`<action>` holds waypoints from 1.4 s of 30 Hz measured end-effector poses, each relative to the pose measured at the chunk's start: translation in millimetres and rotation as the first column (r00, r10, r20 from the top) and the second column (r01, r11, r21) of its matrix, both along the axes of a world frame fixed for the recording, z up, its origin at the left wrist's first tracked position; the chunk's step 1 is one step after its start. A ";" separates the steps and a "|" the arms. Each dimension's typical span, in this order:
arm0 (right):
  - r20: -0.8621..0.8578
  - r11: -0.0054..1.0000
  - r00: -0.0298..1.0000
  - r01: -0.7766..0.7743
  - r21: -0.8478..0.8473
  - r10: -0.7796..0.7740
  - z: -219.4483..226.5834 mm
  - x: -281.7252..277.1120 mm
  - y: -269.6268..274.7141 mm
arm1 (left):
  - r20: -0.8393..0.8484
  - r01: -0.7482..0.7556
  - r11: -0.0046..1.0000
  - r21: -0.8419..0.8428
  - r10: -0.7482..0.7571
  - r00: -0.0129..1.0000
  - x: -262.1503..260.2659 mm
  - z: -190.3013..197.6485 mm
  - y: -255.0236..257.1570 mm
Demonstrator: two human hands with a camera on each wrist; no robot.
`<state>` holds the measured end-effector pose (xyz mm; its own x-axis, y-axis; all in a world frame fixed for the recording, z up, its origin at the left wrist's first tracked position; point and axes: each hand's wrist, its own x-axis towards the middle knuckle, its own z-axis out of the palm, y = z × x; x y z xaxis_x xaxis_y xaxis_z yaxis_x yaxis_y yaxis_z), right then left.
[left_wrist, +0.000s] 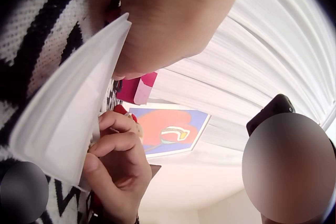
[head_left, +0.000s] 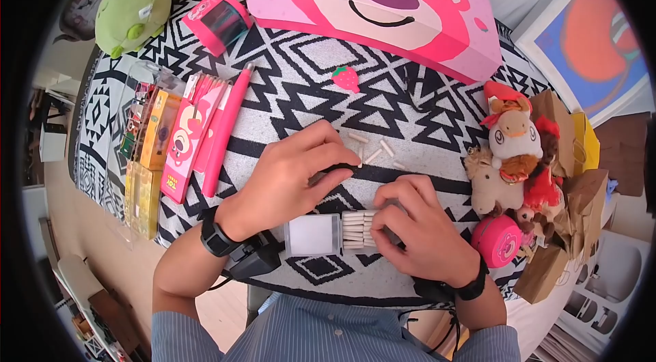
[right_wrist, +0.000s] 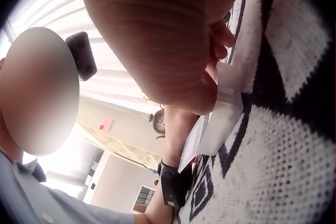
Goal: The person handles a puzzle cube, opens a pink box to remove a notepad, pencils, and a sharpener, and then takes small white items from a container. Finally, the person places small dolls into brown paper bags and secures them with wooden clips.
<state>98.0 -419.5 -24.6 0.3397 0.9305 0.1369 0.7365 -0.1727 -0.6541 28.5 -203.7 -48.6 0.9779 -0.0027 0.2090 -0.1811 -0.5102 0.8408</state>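
Between the thumb and index finger of my left hand (head_left: 294, 167) is a small white stick (head_left: 361, 150), partly hidden by the fingertips. Several loose white sticks (head_left: 387, 148) lie on the cloth just beyond that hand. Below it is a clear plastic box with its lid (head_left: 312, 235) folded open to the left. Rows of short white sticks (head_left: 355, 229) fill the box's other half. My right hand (head_left: 417, 232) grips the right end of this box (right_wrist: 223, 121) with curled fingers and thumb, covering part of the rows.
A black-and-white patterned cloth (head_left: 287, 113) covers the table. Pink pencil packs (head_left: 195, 130) lie left, and a large pink bear box (head_left: 376, 7) stands behind. A strawberry piece (head_left: 346, 78) sits in the middle. Plush toys (head_left: 506, 150) and a round pink case (head_left: 497, 241) are right.
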 end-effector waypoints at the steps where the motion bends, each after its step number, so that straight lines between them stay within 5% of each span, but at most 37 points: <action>1: 0.002 1.000 1.000 0.000 0.008 0.000 -0.1 0.1 0.1 | 0.054 0.016 0.999 0.051 -0.019 0.998 0.8 -2.0 0.6; 8: -0.030 0.999 0.999 0.026 0.025 -0.025 5.0 -1.1 0.5 | 0.028 0.055 0.969 0.239 -0.063 0.998 2.5 1.7 -4.2; 21: 0.052 0.988 0.990 0.123 0.099 -0.128 1.5 -2.3 0.1 | -0.003 -0.114 0.981 0.154 0.116 0.993 5.5 -3.9 -7.5; 24: 0.052 0.985 0.989 0.130 0.111 -0.137 1.6 -2.3 0.2 | 0.121 -0.103 0.991 0.090 0.092 0.988 5.8 -7.0 -4.9; 30: 0.048 0.974 0.979 0.189 0.126 -0.196 0.2 -0.4 0.0 | -0.158 -0.143 0.951 -0.274 0.102 0.982 -2.2 0.6 -3.0; 32: 0.044 0.969 0.976 0.206 0.134 -0.213 -0.4 0.3 0.0 | -0.237 -0.159 0.855 -0.493 0.045 0.971 -4.3 0.1 -4.2; 42: -0.051 0.949 0.971 0.237 0.206 -0.232 0.0 -1.5 0.1 | -0.188 0.112 0.868 -0.483 -0.228 0.955 -8.0 15.3 -2.9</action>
<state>96.5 -419.4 -24.6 0.5510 0.7757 0.3079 0.6737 -0.1957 -0.7126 20.5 -206.6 -33.3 0.9910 -0.1334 -0.0039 -0.0003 -0.0317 0.9995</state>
